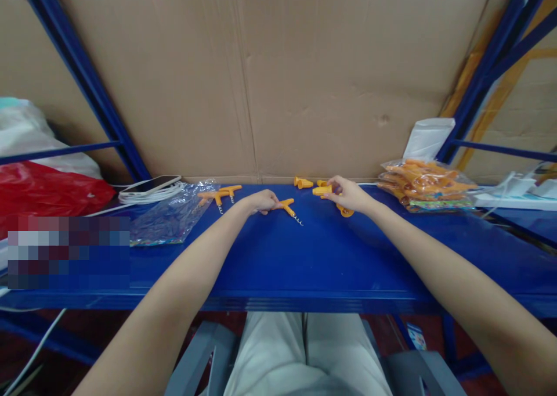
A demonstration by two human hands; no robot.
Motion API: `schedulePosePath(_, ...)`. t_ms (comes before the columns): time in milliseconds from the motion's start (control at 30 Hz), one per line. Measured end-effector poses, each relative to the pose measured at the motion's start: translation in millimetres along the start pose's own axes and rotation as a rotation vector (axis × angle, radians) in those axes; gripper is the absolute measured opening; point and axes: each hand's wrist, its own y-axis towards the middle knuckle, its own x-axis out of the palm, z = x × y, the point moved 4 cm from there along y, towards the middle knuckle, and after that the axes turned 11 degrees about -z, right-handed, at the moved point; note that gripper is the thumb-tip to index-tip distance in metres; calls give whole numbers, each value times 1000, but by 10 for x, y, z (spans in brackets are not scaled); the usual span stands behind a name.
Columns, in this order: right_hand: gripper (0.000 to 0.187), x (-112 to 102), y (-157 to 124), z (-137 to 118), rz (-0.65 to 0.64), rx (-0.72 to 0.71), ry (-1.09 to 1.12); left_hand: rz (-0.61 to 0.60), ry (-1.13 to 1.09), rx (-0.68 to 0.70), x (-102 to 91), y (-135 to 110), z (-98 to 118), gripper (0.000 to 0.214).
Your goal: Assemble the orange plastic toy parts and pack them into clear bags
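My left hand rests on the blue shelf, fingers closed on the handle of an orange corkscrew whose metal spiral points right and toward me. My right hand pinches a small orange cap just above the shelf. Beside that hand's near edge lies an orange ring-shaped piece. Two more orange caps sit at the back near the cardboard. Another pair of orange corkscrews lies left of my left hand.
A clear plastic bag lies flat on the left, with a phone and coiled white cable behind it. A stack of bagged orange parts sits on the right. Cardboard walls the back. A red bag is far left.
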Motion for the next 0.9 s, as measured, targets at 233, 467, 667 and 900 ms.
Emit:
schedulePosePath(233, 22, 32, -28, -220, -127, -134, -29, 130, 417, -77, 1, -56, 104, 37)
schedulePosePath(467, 22, -28, -27, -101, -151, -46, -168, 98, 584, -84, 30, -59, 133, 48)
schedulePosePath(667, 25, 4, -35, -55, -233, -47, -162, 69, 725, -51, 66, -69, 172, 51)
schedulePosePath(900, 27, 31, -15, -56, -192, 48, -144, 76, 717, -41, 59, -72, 165, 52)
